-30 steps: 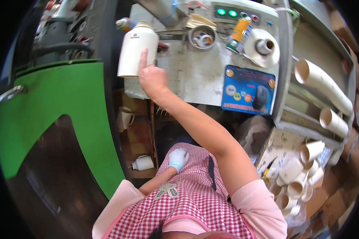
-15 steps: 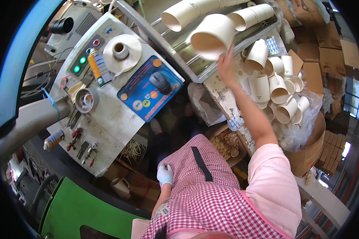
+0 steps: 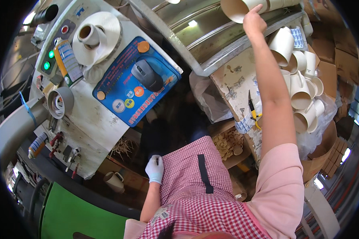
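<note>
My bare right hand (image 3: 254, 23) reaches to the metal rails, its fingers closed against the side of a cream mug (image 3: 234, 12). The mug lies on its side with its mouth toward the lower left, in line with other cream mugs (image 3: 274, 4) behind it. Part of its side is hidden by my fingers. My left hand (image 3: 154, 169), in a pale blue glove, rests by the edge of my checked apron (image 3: 187, 165). Its fingers are curled, with a small dark spot between them; whatever they hold is too small to make out.
Right of my arm, several cream mugs (image 3: 301, 95) lie piled on a worn table (image 3: 231, 85) with yellow-handled pliers (image 3: 254, 113). On the left, a white machine top (image 3: 103, 137) holds a blue mat (image 3: 123, 93), a mouse (image 3: 147, 75), a tape roll (image 3: 89, 36) and a spray can (image 3: 68, 61).
My right hand has carried the mug from mid-air up and right onto the rails, against the row. The view has shifted. The pliers have come into sight. My left hand stays curled.
</note>
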